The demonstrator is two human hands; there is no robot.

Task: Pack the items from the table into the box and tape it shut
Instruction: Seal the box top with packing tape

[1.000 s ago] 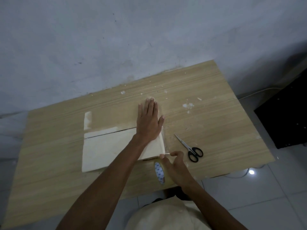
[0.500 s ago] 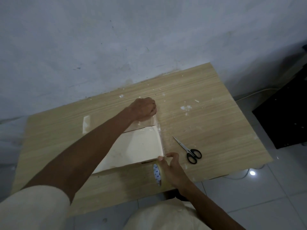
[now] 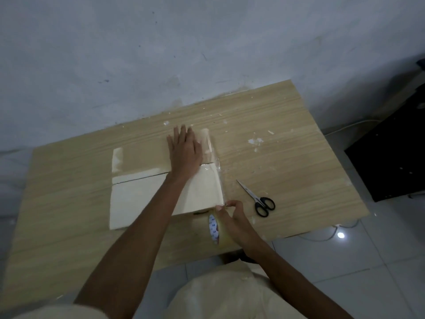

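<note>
Box: flaps closed, mid-bench, one tape strip run along its right edge. Left hand: fingers spread, palm flat on the far flap, holding nothing. Right hand: closed around the tape roll at the box's near right corner, thumb and forefinger pinched at the strip. Scissors: just right of the box, untouched. Risks: strip wrinkling or sticking to itself if tension drops; flap lifting if the palm eases; roll snapping loose before cutting.
</note>
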